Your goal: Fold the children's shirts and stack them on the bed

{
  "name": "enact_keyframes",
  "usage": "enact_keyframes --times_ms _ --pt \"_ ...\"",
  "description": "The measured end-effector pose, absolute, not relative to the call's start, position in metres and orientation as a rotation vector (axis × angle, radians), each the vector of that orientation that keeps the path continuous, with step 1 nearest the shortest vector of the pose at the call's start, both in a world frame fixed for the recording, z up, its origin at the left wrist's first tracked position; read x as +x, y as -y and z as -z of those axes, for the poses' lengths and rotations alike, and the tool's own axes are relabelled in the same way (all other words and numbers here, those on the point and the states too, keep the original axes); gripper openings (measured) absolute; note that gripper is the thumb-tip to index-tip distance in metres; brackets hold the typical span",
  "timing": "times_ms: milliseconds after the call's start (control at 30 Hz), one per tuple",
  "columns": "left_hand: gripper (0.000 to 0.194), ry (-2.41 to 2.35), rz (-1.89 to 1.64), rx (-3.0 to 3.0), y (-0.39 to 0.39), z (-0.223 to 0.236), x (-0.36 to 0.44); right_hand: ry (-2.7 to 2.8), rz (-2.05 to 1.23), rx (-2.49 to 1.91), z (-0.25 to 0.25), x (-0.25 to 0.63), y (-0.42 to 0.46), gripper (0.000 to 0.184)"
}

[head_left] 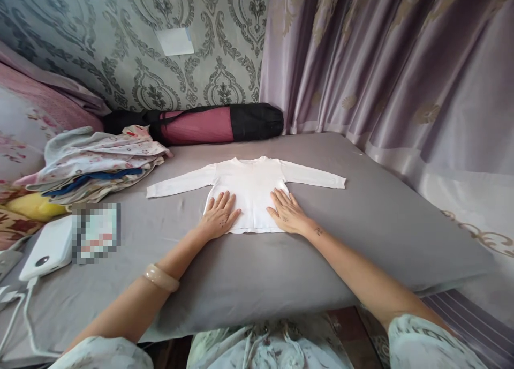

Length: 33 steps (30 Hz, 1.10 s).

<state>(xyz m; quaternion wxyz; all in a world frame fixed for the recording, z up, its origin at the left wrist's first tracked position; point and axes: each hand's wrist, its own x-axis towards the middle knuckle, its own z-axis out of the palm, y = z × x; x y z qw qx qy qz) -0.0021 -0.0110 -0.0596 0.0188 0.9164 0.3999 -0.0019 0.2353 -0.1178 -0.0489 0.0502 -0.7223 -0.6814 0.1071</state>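
Note:
A small white long-sleeved shirt (251, 189) lies spread flat on the grey bed sheet, its neckline away from me and both sleeves stretched out to the sides. My left hand (220, 215) rests flat on the lower left side of the shirt, fingers apart and pointing away from me. On the lower right side, my right hand (288, 212) presses flat in the same way, its fingers spread. Neither hand grips the cloth. The hem shows between my two wrists.
A pile of folded clothes (96, 163) sits at the left. Behind the shirt lies a long black and maroon bag (196, 125) along the wall. A white power bank (50, 248) with cables (28, 315) is at near left. Purple curtains (361, 63) hang at right.

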Motion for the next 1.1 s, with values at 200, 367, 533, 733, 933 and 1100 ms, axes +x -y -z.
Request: enact_keyframes --times_ms 200,367,533,733,933,1100 --pt "0.054 -1.124 -0.028 2.863 0.003 0.032 0.003 2.111 -0.257 -2.150 0.036 0.239 0.113 0.060" --pt "0.042 -1.217 -0.288 2.753 -0.031 0.021 0.024 1.954 -0.145 -2.159 0.011 0.261 0.072 0.047" --pt "0.062 -1.329 -0.193 2.822 -0.068 0.040 0.053 1.853 -0.131 -2.277 0.025 0.287 0.015 0.053" --pt "0.074 -1.476 -0.063 2.721 -0.083 0.061 0.060 1.852 -0.266 -2.375 0.049 0.300 -0.017 0.064" --pt "0.072 -1.480 -0.073 2.735 -0.081 0.063 0.058 1.848 -0.283 -2.370 0.055 0.303 -0.018 0.065" --pt "0.070 -1.496 -0.076 2.758 -0.079 0.062 0.058 1.799 -0.301 -2.336 0.054 0.303 -0.017 0.063"
